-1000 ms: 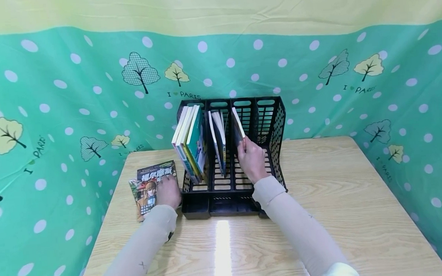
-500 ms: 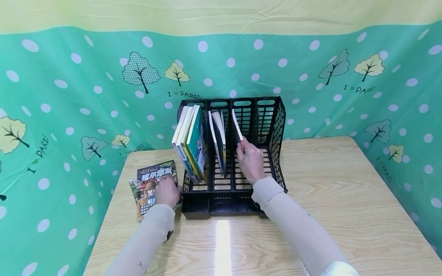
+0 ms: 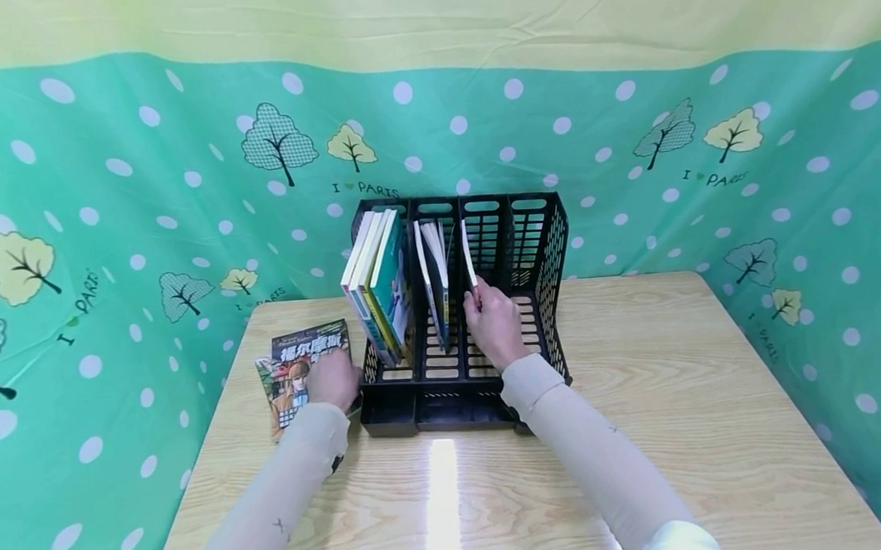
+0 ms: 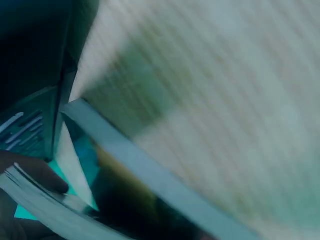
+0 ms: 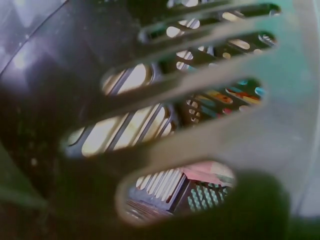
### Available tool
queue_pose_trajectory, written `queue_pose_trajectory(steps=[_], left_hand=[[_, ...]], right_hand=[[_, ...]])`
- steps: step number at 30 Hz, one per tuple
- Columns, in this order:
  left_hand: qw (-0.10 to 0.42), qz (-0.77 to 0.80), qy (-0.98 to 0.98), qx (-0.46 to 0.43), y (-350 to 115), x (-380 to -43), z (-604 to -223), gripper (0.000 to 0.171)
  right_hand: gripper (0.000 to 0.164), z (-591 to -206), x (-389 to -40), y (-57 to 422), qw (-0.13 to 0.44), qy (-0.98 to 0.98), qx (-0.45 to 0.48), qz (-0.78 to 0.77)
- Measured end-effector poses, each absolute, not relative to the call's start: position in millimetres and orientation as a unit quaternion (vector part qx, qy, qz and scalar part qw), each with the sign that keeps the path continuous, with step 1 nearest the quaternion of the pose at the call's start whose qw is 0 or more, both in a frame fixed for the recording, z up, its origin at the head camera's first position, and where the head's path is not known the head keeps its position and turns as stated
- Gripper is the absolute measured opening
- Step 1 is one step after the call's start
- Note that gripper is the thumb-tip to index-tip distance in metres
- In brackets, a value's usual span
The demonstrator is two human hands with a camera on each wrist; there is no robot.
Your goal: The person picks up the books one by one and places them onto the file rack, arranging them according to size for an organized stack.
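Note:
My right hand (image 3: 497, 326) pinches the lower front edge of a thin book (image 3: 469, 253) that stands in the third compartment of a black book rack (image 3: 447, 407). The rack's slotted wall (image 5: 90, 110) fills the right wrist view, hiding that hand there. Left of the rack, my left hand (image 3: 334, 380) is over a dark-covered comic book (image 3: 293, 391) lying on the table. Up close in the left wrist view, dark fingers (image 4: 40, 172) pinch the page edge of a book (image 4: 55, 212). Another book's grey edge (image 4: 155, 172) slants beside it; the view is blurred.
Several books (image 3: 381, 282) lean in the rack's first compartment, and thinner books (image 3: 433, 279) stand in the second. A wooden table (image 3: 639, 356) carries everything. Behind and at both sides hangs a green dotted cloth (image 3: 601, 200).
My right hand has moved slightly left and down, and the thin book has swung more upright toward the divider on its left. My left hand has barely shifted.

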State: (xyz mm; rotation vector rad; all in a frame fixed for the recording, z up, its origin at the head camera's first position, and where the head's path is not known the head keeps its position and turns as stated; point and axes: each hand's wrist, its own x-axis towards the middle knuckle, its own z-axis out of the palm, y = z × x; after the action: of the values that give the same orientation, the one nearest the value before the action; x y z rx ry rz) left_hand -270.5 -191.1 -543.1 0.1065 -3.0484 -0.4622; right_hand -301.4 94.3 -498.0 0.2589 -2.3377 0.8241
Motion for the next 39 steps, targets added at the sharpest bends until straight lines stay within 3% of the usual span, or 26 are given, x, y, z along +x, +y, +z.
queue_pose_trajectory(steps=[7, 14, 28, 34, 39], left_hand=[[0.027, -0.12, -0.992, 0.006, -190, -270, -539, 0.02], [0.025, -0.092, -0.995, -0.011, -189, -267, -534, 0.017], [0.037, -0.073, -0.996, -0.018, -189, -259, -532, 0.019], [0.026, -0.057, -0.998, -0.016, -190, -253, -528, 0.011], [0.025, -0.046, -0.998, -0.031, -193, -249, -526, 0.016]], right_hand=[[0.008, -496, -294, 94, 0.283, -0.899, 0.085, 0.324], [0.03, -493, -286, 96, 0.246, -0.909, 0.066, 0.33], [0.052, -491, -266, 104, 0.204, -0.914, 0.064, 0.345], [0.054, -490, -259, 109, 0.199, -0.921, 0.063, 0.329], [0.054, -488, -249, 114, 0.196, -0.919, 0.073, 0.334]])
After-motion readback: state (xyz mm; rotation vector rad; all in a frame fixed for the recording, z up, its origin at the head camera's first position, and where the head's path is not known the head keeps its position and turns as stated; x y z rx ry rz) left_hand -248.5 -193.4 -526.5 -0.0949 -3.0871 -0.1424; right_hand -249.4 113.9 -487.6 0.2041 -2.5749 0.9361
